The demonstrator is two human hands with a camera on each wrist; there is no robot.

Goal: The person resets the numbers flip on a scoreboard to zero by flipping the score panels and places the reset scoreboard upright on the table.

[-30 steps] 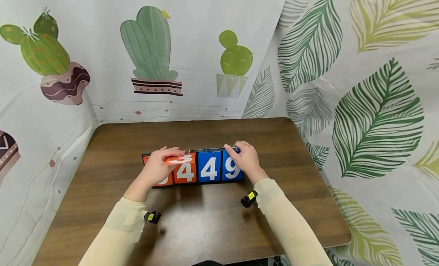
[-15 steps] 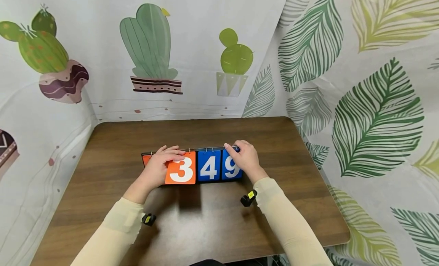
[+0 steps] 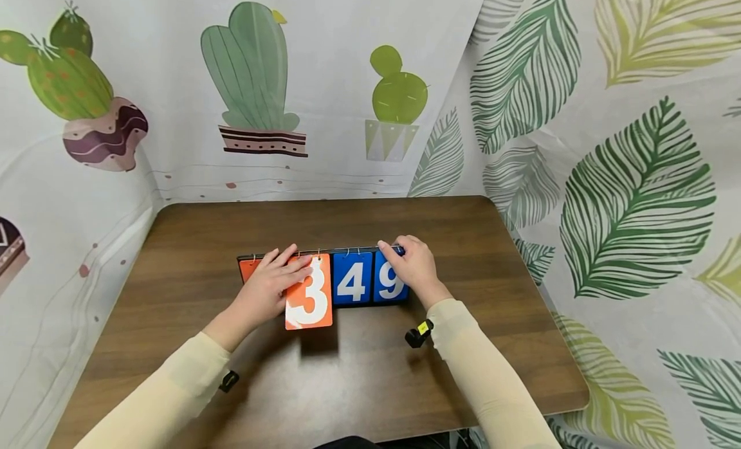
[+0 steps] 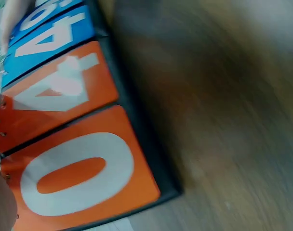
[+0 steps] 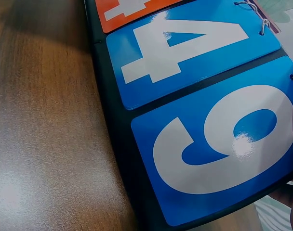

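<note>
A flip scoreboard (image 3: 312,251) with a black frame stands on the table, its number cards hanging from rings. My left hand (image 3: 263,293) lies over its left part, fingers spread and straight across the upper left of an orange 3 card (image 3: 309,301) that hangs forward of the frame. The thumb is hidden. An orange 0 card (image 4: 79,173) and an orange 4 card (image 4: 64,91) show in the left wrist view. My right hand (image 3: 415,269) grips the scoreboard's top right end, its thumb in front, beside the blue 9 card (image 5: 214,139). Left of that hangs a blue 4 card (image 5: 185,48).
The brown wooden table (image 3: 359,397) extends in front of and around the scoreboard. Printed cloth with cacti (image 3: 341,69) hangs behind it, and cloth with leaves (image 3: 637,198) hangs to the right.
The orange 3 card has come down from a raised, tilted position over the orange 4. My left hand's fingers have spread and its forearm has swung left. The right hand keeps its grip.
</note>
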